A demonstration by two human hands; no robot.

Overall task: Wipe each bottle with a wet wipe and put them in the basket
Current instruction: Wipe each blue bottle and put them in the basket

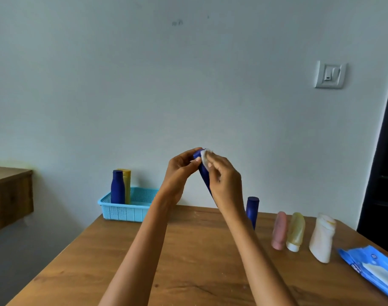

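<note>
Head view shows left hand (181, 171) gripping a dark blue bottle (203, 173) above the bench (188, 250), right hand (224, 184) pinching a wet wipe (205, 156) against it.

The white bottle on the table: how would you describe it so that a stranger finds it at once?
Look at the right side of the wooden table, beside the blue wipes pack. The white bottle ends the row after the pink bottle and yellow bottle; it is the widest.

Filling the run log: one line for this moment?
left hand holds blue bottle | right hand rubs wet wipe on it | basket: two bottles
</note>
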